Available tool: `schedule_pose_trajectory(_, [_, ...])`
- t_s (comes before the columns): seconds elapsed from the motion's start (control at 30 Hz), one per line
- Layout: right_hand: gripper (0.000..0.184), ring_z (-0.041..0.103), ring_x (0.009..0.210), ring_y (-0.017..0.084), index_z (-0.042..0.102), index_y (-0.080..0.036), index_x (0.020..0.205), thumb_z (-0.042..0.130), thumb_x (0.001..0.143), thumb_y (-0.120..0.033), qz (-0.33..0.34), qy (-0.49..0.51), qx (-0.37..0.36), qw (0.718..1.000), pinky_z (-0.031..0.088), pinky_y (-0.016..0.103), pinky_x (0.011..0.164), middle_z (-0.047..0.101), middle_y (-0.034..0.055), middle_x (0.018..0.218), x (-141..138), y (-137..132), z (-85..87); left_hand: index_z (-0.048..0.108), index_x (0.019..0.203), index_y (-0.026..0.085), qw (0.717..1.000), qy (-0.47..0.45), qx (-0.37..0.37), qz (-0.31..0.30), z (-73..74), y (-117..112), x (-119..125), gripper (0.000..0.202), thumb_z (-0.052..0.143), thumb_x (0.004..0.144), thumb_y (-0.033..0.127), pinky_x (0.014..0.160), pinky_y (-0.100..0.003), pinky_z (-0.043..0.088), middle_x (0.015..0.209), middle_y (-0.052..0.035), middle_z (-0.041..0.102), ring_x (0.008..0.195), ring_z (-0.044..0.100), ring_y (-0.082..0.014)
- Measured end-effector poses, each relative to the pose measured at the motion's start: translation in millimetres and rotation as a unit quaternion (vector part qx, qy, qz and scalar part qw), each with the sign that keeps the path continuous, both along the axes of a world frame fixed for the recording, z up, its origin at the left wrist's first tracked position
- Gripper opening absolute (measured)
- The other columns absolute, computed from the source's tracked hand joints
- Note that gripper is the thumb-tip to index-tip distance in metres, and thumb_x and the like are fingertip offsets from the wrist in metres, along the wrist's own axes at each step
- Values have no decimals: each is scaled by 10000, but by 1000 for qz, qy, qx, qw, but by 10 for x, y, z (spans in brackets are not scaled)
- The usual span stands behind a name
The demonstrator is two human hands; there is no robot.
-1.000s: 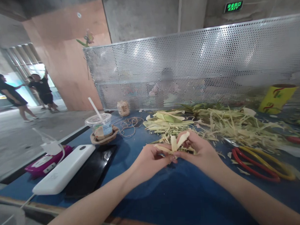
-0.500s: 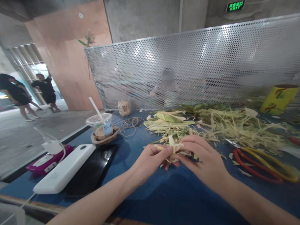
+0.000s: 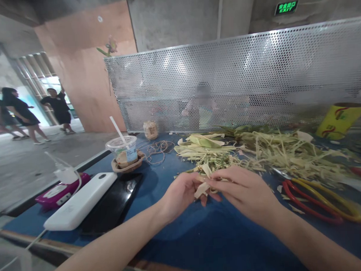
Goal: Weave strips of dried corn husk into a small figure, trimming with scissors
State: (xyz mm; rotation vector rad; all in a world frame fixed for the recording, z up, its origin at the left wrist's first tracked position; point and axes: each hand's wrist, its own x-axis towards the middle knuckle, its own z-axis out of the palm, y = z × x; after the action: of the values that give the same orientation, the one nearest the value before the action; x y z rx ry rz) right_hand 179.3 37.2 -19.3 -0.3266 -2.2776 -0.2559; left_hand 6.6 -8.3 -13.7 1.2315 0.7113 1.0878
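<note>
Above the blue table, my left hand [image 3: 182, 192] and my right hand [image 3: 240, 186] meet with their fingers closed on pale corn husk strips [image 3: 202, 189]. One strip points up between the fingertips and another hangs down toward me. The fingers cover where the strips join. Just beyond my hands lies a small heap of chopped green stems [image 3: 215, 161], with a stack of flat corn husks [image 3: 203, 144] behind it. To the right spreads a large pile of shredded husk [image 3: 287, 153].
Scissors with red and yellow handles [image 3: 313, 202] lie at right, near a yellow roll [image 3: 340, 120]. At left are a lidded drink cup [image 3: 123, 151], a black phone [image 3: 113, 205], a white power bank [image 3: 80, 202] and a purple power strip [image 3: 62, 191]. A perforated metal screen [image 3: 226, 78] stands behind.
My right fingers have shifted left over the husk, and a strip now hangs lower in front. The left thumb has drawn back. In the background, people at left have moved.
</note>
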Motion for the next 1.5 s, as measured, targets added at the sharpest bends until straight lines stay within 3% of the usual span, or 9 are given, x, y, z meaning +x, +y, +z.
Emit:
schedule_pose_trajectory(0.1, [247,568,788,137,634,-227,902,423,836,-116,8,-6,-16,1000,452,275,685,640,32,906,14,30,-3,679,739,102,1000,11,-4,-2,2,-13,-7,532,384,777,543,576,-259,380,671,-118,650,654,538,-170])
schedule_pose_trajectory(0.23, [216,562,841,142,624,-201,874,457,798,-88,46,20,-99,994,457,279,736,620,50,923,22,39,15,673,722,103,988,148,43,23,17,-29,-7,332,517,780,391,562,-232,377,717,-83,653,566,471,-104])
schedule_pose_trajectory(0.33, [192,559,829,142,617,-193,866,462,804,-98,60,40,-158,985,456,279,738,623,51,867,15,24,56,677,767,94,971,226,72,20,16,-40,-8,357,465,814,378,571,-224,385,749,-76,658,558,450,-93])
schedule_pose_trajectory(0.53, [114,537,849,170,627,-216,869,561,783,-183,46,40,-186,981,418,333,774,618,49,879,-62,-19,80,699,802,116,939,327,106,20,-69,-49,-14,378,437,823,387,541,-195,357,709,-44,658,553,458,-92])
schedule_pose_trajectory(0.77, [72,567,768,126,579,-204,779,539,805,-150,93,36,-272,957,416,268,732,640,2,767,-26,-2,106,695,764,83,959,270,77,33,-30,-23,-15,318,522,783,349,511,-194,355,738,-85,682,520,439,-75])
schedule_pose_trajectory(0.93, [154,543,757,105,600,-209,797,477,843,-129,153,-14,-151,977,391,256,732,665,-11,852,37,8,115,688,710,99,984,178,14,10,10,-29,1,232,541,770,268,539,-191,366,685,-62,667,528,451,-64])
schedule_pose_trajectory(1.07, [181,522,772,107,634,-248,810,472,855,-181,101,-69,-143,982,388,234,714,656,-29,829,94,6,107,689,746,109,991,125,-36,-25,32,-28,-7,140,562,713,159,546,-182,361,689,-49,663,605,513,-80])
schedule_pose_trajectory(1.27, [208,535,768,81,637,-239,851,477,824,-110,134,-87,-109,981,381,231,725,637,-15,916,95,-4,147,688,700,126,991,118,-48,-44,36,-42,-20,171,533,647,76,546,-179,363,649,-30,674,583,524,-75])
schedule_pose_trajectory(1.5, [293,556,706,90,650,-223,666,440,870,-233,53,-108,-322,939,379,197,676,644,-28,739,63,-132,261,675,715,127,985,146,-49,-75,43,-59,-44,120,582,645,95,593,-188,390,672,-22,682,612,546,-86])
